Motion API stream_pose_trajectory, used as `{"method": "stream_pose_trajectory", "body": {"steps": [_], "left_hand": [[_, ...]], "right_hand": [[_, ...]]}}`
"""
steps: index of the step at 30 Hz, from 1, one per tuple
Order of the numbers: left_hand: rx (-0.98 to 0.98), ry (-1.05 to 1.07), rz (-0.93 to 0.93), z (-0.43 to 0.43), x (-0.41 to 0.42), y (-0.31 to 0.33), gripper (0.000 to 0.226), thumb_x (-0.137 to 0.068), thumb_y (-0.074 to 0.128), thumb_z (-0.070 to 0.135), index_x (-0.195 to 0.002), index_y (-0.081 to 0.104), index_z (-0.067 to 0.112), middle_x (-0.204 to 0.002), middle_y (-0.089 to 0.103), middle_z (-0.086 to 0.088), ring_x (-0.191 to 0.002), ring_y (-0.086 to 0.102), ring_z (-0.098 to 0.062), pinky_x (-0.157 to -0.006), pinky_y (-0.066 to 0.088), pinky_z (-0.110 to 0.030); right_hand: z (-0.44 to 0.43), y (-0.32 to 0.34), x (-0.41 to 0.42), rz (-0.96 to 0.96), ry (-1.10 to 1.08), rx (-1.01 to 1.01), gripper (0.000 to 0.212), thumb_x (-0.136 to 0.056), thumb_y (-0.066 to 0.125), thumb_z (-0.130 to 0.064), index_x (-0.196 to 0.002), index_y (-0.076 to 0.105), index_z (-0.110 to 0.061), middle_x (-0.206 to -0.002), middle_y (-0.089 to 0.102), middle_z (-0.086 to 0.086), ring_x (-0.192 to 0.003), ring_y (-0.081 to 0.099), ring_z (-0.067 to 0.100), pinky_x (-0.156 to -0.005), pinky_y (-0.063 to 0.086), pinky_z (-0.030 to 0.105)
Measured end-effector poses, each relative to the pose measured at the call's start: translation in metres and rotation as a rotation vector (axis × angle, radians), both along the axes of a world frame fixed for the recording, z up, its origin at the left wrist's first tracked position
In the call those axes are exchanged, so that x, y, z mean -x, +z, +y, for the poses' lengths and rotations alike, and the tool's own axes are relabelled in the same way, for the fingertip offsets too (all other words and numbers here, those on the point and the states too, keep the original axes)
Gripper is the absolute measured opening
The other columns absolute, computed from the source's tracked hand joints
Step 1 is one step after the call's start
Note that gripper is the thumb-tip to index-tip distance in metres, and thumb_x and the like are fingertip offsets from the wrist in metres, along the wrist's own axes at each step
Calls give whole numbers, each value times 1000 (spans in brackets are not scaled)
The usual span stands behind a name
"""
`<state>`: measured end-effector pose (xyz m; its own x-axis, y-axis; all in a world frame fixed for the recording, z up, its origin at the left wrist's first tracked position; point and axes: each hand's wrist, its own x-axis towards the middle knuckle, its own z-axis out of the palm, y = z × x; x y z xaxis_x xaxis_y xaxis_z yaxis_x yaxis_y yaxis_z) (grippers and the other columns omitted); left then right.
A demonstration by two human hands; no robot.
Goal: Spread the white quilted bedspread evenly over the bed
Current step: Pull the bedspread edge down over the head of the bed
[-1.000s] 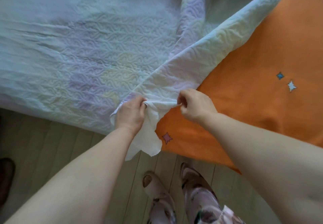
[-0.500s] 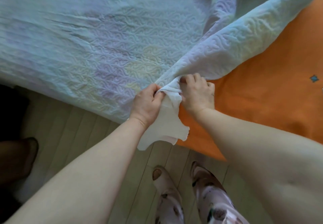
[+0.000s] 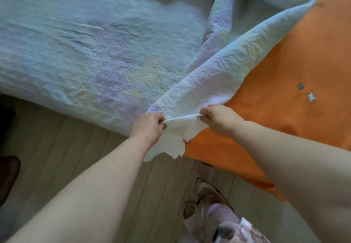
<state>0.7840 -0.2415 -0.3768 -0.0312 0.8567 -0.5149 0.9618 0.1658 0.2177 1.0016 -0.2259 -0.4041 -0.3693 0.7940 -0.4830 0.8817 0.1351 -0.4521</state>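
Observation:
The white quilted bedspread (image 3: pixel 106 49) lies over the left part of the bed, and one folded-back flap runs diagonally across the orange sheet (image 3: pixel 296 75). My left hand (image 3: pixel 147 127) and my right hand (image 3: pixel 221 119) both grip the flap's near edge at the bed's front side. A short stretch of the hem is pulled taut between them. The scalloped corner of the bedspread hangs down below my hands, over the floor. At the top, another fold of the bedspread is bunched up.
Pale wooden floorboards (image 3: pixel 76 159) run along the bed's near side. My feet in patterned slippers (image 3: pixel 207 195) stand at the bottom middle. A dark brown object (image 3: pixel 7 174) sits at the left edge of the floor. Small star shapes (image 3: pixel 305 92) mark the orange sheet.
My hands have moved apart along the hem, stretching it between them, after being close together half a second ago. The flap now lies lower and wider over the orange sheet.

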Motion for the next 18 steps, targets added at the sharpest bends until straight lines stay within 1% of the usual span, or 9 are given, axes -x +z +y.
{"method": "stream_pose_trajectory", "body": {"steps": [2,4,6,9,11,13,15,16,18], "left_hand": [[25,-23,-35,-16,-7,1,18,-89,61,31,-104,70,26,-109,69,-3,-107,61,-25,-83,44,-29],[24,-25,-102,-37,-18,6,19,-90,61,30,-105,70,23,-108,69,-4,-106,60,-24,-77,39,-25],[21,-22,-181,-59,-30,11,17,-92,60,28,-103,71,21,-103,69,-6,-101,60,-25,-74,38,-25],[19,-47,-268,-91,-46,13,15,-92,60,26,-99,71,18,-91,65,-4,-92,60,-23,-74,39,-27],[49,-94,-309,-111,-58,15,15,-92,60,23,-98,70,15,-82,57,0,-83,54,-17,-70,35,-24],[115,-120,-371,-131,-71,16,13,-92,59,22,-96,70,14,-77,55,1,-77,50,-14,-69,34,-23],[180,-168,-396,-148,-86,18,11,-93,58,21,-86,66,17,-69,51,2,-69,47,-12,-63,34,-25],[206,-193,-399,-156,-94,18,16,-94,57,20,-79,60,17,-65,47,3,-63,44,-11,-58,32,-25],[240,-219,-414,-168,-109,18,29,-95,56,19,-67,50,14,-62,39,2,-59,37,-12,-54,27,-26]], "right_hand": [[-22,8,-16,-16,-43,24,26,-100,44,-34,-78,49,-20,-80,46,-1,-84,48,23,-60,34,29],[-47,19,-33,1,-117,6,26,-98,48,-38,-80,51,-19,-78,49,-2,-79,46,19,-52,28,24],[-72,32,-46,6,-166,-9,24,-97,49,-39,-85,52,-19,-79,51,-2,-78,47,19,-55,30,26],[-113,44,-66,-35,-182,-35,28,-97,49,-40,-81,51,-17,-72,48,-2,-77,47,20,-63,32,30],[-139,49,-81,-70,-188,-15,28,-96,48,-43,-80,52,-20,-77,52,0,-79,49,20,-65,32,31],[-164,54,-98,-97,-207,23,25,-96,47,-44,-82,53,-24,-84,54,-1,-85,50,21,-68,33,31],[-186,60,-114,-119,-217,28,25,-96,46,-46,-81,53,-27,-86,55,-2,-90,53,21,-70,33,31],[-195,62,-122,-130,-215,26,28,-96,45,-46,-78,52,-26,-85,55,-2,-89,53,21,-70,33,31],[-208,63,-136,-149,-212,26,37,-96,44,-47,-66,48,-25,-81,55,-3,-85,52,21,-69,34,32]]}}
